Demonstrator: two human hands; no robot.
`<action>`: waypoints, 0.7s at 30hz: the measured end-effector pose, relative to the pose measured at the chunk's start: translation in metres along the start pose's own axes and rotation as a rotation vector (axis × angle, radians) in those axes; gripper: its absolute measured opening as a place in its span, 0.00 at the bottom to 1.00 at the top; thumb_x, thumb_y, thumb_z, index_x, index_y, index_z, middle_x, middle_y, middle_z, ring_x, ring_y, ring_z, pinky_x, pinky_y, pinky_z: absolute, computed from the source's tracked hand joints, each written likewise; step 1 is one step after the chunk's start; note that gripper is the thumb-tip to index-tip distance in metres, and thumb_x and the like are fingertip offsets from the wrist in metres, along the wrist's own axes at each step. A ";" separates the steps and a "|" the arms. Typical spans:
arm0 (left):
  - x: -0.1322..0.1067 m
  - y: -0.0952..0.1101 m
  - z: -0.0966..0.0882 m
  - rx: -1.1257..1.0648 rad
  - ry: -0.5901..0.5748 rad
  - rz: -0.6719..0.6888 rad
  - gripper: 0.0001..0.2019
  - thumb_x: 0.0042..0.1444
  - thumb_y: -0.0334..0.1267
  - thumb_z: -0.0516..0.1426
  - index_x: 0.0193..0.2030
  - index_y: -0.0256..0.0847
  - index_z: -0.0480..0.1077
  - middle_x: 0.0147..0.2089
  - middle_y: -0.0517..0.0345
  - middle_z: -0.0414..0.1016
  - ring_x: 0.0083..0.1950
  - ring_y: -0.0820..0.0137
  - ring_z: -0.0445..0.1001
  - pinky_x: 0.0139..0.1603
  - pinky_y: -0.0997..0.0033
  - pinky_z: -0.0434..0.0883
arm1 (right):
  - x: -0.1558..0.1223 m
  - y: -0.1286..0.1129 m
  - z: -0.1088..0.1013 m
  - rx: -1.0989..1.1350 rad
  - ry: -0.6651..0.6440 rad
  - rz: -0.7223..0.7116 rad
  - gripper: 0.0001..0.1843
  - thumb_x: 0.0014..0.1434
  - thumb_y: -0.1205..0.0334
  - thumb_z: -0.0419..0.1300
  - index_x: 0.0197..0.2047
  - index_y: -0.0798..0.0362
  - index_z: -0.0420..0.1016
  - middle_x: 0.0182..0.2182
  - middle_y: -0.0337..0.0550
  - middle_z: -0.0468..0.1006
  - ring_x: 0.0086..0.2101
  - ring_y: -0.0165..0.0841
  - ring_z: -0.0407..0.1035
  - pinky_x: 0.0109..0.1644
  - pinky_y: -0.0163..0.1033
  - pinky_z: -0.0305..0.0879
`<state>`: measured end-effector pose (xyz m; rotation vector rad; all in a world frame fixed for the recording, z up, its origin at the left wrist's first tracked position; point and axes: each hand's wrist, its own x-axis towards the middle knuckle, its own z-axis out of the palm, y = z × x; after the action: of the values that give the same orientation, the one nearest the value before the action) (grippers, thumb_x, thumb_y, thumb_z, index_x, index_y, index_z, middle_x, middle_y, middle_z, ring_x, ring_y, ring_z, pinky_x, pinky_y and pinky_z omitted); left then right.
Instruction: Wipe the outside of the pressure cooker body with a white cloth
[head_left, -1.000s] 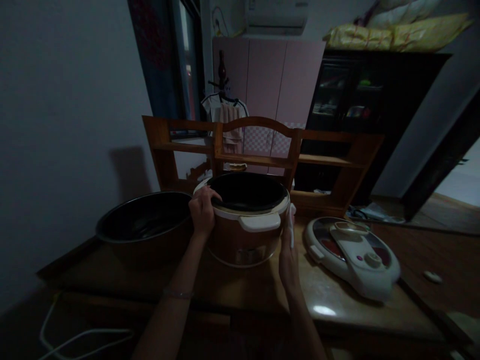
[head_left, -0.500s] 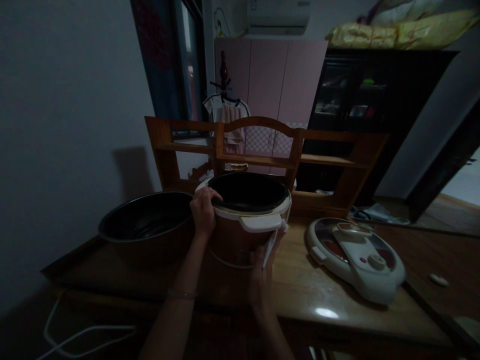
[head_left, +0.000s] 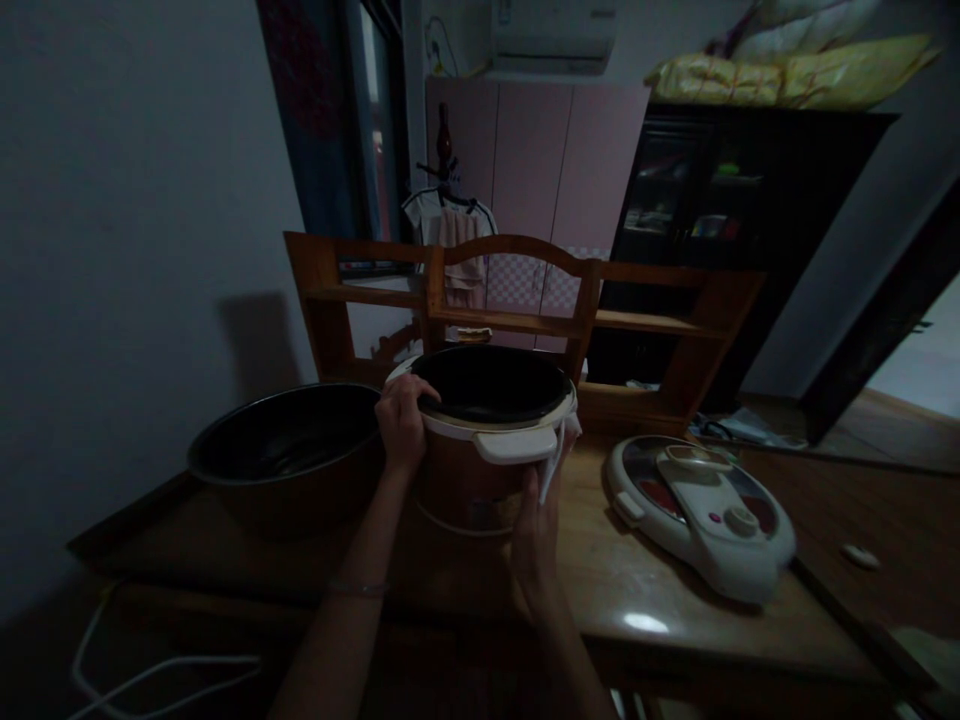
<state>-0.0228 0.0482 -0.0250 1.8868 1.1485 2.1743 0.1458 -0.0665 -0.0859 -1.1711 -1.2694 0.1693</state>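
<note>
A round electric cooker body (head_left: 461, 480) with a white rim and a dark inside stands on the wooden desk. My left hand (head_left: 403, 425) is closed over its rim at the left, thumb toward the inside. Low on the cooker's right side, below the white handle (head_left: 517, 445), my right hand (head_left: 536, 540) presses a white cloth (head_left: 553, 465) against the wall. Part of the cloth and some right-hand fingers are hidden behind the cooker. Left of it sits a wide dark pot (head_left: 285, 475), close to my left hand.
A white cooker lid (head_left: 705, 530) with a dial and a clear window lies on the desk (head_left: 592, 590) at the right. A wooden shelf rack (head_left: 517, 322) stands along the back. White cable (head_left: 180, 662) hangs at the lower left.
My right hand has shifted slightly up and right along the cooker's side with the cloth. My left hand keeps its hold on the rim. The whole view has moved a little.
</note>
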 end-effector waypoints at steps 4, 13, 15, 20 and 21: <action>0.000 0.001 0.000 0.004 0.003 -0.008 0.29 0.69 0.48 0.39 0.23 0.46 0.71 0.30 0.55 0.75 0.42 0.63 0.73 0.55 0.61 0.64 | -0.029 0.002 0.013 0.013 -0.059 0.052 0.37 0.72 0.49 0.42 0.74 0.48 0.23 0.73 0.42 0.23 0.71 0.40 0.20 0.72 0.63 0.30; 0.000 0.001 0.001 0.004 0.006 -0.018 0.30 0.69 0.50 0.37 0.23 0.45 0.71 0.29 0.54 0.75 0.40 0.64 0.73 0.55 0.61 0.64 | -0.054 0.012 0.028 -0.241 -0.163 -0.093 0.38 0.72 0.58 0.42 0.74 0.50 0.19 0.73 0.47 0.22 0.71 0.45 0.23 0.70 0.67 0.40; 0.000 0.002 0.001 0.002 0.009 -0.027 0.31 0.69 0.50 0.37 0.22 0.45 0.71 0.29 0.54 0.75 0.40 0.64 0.73 0.54 0.62 0.65 | -0.057 0.012 0.031 -0.325 -0.222 -0.194 0.38 0.71 0.62 0.43 0.74 0.52 0.20 0.73 0.49 0.24 0.71 0.48 0.24 0.69 0.68 0.43; -0.001 0.003 0.001 0.026 0.001 -0.031 0.31 0.69 0.50 0.37 0.22 0.45 0.70 0.30 0.53 0.75 0.40 0.64 0.73 0.53 0.63 0.66 | -0.060 0.003 0.039 -0.433 -0.378 -0.414 0.44 0.59 0.70 0.49 0.75 0.62 0.32 0.73 0.52 0.38 0.71 0.51 0.28 0.70 0.65 0.45; 0.000 0.003 0.001 0.026 0.005 -0.029 0.31 0.69 0.50 0.37 0.22 0.45 0.70 0.29 0.53 0.75 0.40 0.64 0.73 0.53 0.63 0.66 | -0.059 0.001 0.039 -0.438 -0.408 -0.441 0.46 0.57 0.71 0.49 0.75 0.62 0.33 0.73 0.51 0.39 0.71 0.50 0.29 0.71 0.64 0.44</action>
<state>-0.0202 0.0464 -0.0238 1.8637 1.2023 2.1613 0.0932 -0.0826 -0.1304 -1.2230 -1.9650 -0.2197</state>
